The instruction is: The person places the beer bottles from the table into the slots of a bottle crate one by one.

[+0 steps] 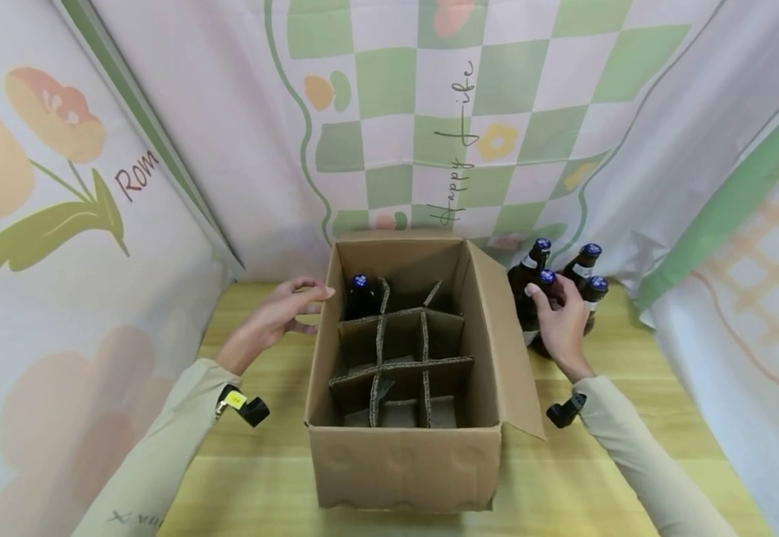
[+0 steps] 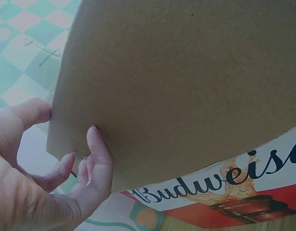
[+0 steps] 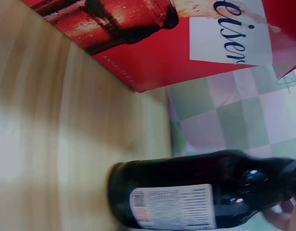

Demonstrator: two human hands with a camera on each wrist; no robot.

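An uncapped-top cardboard box (image 1: 406, 462) stands upright with its top flaps folded out and cardboard dividers (image 1: 403, 367) inside. One blue-capped beer bottle (image 1: 361, 298) stands in its far left compartment. My left hand (image 1: 277, 309) is at the box's left side, its relaxed fingers touching the outward-hanging flap (image 2: 153, 96). To the right of the box, my right hand (image 1: 564, 324) pinches the neck of a dark beer bottle (image 3: 172, 190) with a white barcode label. That bottle's base is near the table; whether it touches is unclear.
Beside the held bottle stand several more dark bottles (image 1: 584, 262) with blue caps, close together. The box's right flap (image 1: 507, 343) juts toward them. A printed curtain (image 1: 389, 149) hangs behind the wooden table (image 1: 255, 477) and along both sides.
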